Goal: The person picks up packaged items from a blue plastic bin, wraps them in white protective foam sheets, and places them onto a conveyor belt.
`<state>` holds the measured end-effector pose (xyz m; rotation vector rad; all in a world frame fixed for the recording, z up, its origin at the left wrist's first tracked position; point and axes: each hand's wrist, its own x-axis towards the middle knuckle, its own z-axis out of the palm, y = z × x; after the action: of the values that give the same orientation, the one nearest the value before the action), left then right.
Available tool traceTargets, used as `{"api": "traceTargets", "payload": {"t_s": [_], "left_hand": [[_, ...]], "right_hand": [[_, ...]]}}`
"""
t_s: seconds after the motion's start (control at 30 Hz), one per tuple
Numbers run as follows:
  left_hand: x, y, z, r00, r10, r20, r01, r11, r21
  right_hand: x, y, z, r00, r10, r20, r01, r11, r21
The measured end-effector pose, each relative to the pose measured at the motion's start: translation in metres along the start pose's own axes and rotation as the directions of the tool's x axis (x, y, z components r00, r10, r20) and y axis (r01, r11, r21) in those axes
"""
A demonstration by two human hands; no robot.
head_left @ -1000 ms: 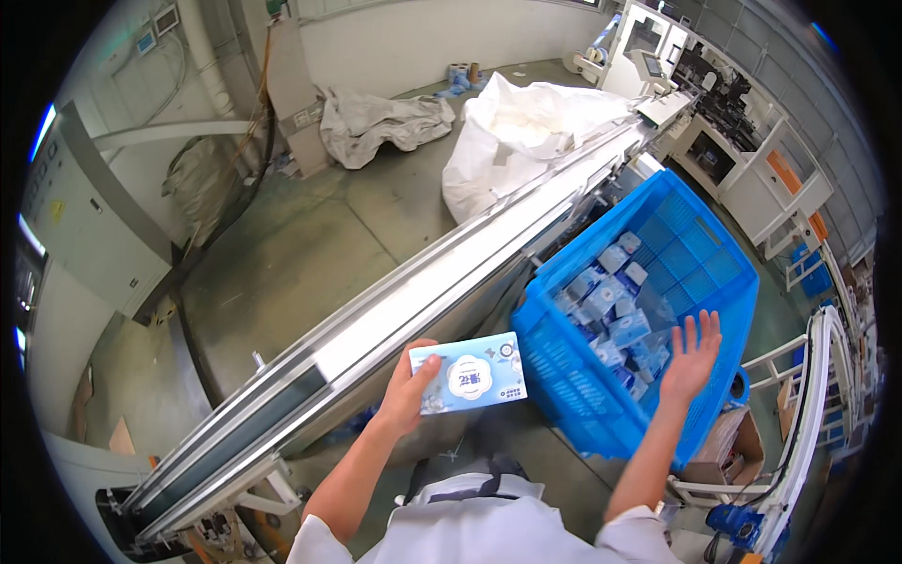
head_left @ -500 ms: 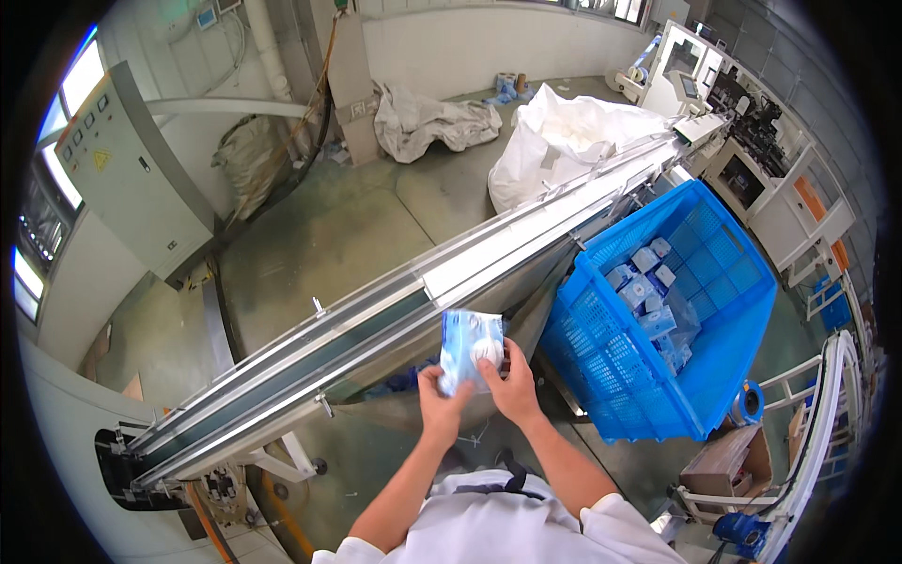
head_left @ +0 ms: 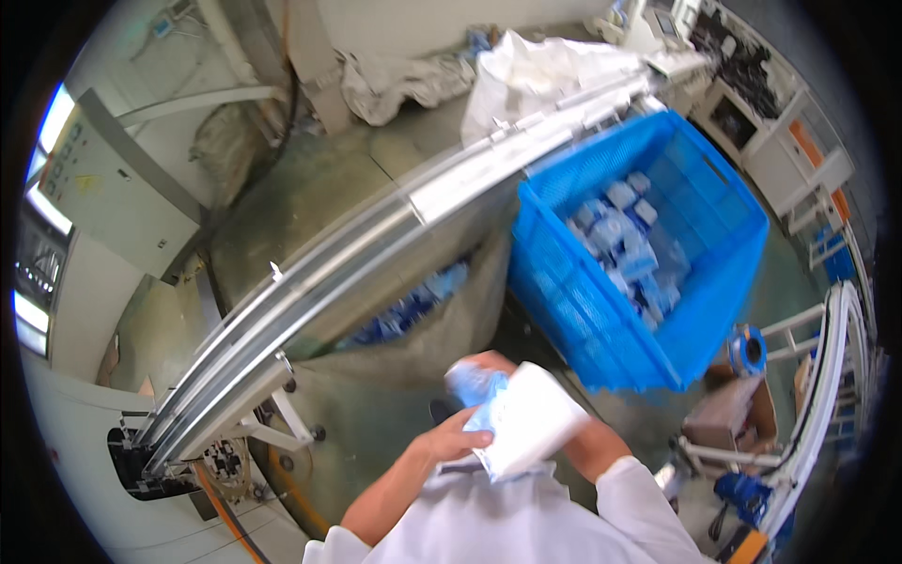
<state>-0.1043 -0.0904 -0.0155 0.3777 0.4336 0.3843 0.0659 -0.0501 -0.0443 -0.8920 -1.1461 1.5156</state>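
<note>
In front of my chest, both hands are on a blue-and-white soft packet with a plain white block at its right side. Blur hides whether the block is the packet's contents or its pale face. My left hand is closed on the packet's near left edge, thumb across the front. Most of my right hand is behind the packet and block; some fingers show at the top edge, and its wrist comes out at the right. It appears to grip the packet from behind.
A conveyor runs diagonally ahead, with a cloth sling of blue packets beneath. To the right stands a blue crate holding several small packs. Beyond are a white sack and machines; a cardboard box sits lower right.
Both hands have come down closer to my body with the packet. It has turned, and a broad white face now shows. The whole view has shifted, uncovering the sling under the conveyor.
</note>
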Motion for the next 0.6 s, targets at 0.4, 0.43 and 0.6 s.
{"api": "traceTargets", "payload": {"t_s": [0.4, 0.43, 0.6], "left_hand": [[-0.017, 0.101, 0.002, 0.950, 0.118, -0.288, 0.240, 0.311, 0.919], [-0.015, 0.108, -0.005, 0.953, 0.154, -0.261, 0.207, 0.298, 0.932], [-0.013, 0.156, -0.052, 0.916, 0.256, -0.307, 0.217, 0.327, 0.920]], "right_hand": [[-0.008, -0.095, -0.052, 0.935, 0.257, 0.243, -0.211, 0.957, -0.201], [-0.002, -0.095, -0.047, 0.942, 0.279, 0.185, -0.229, 0.940, -0.252], [0.038, -0.074, -0.029, 0.949, 0.298, -0.102, -0.314, 0.925, -0.216]]}}
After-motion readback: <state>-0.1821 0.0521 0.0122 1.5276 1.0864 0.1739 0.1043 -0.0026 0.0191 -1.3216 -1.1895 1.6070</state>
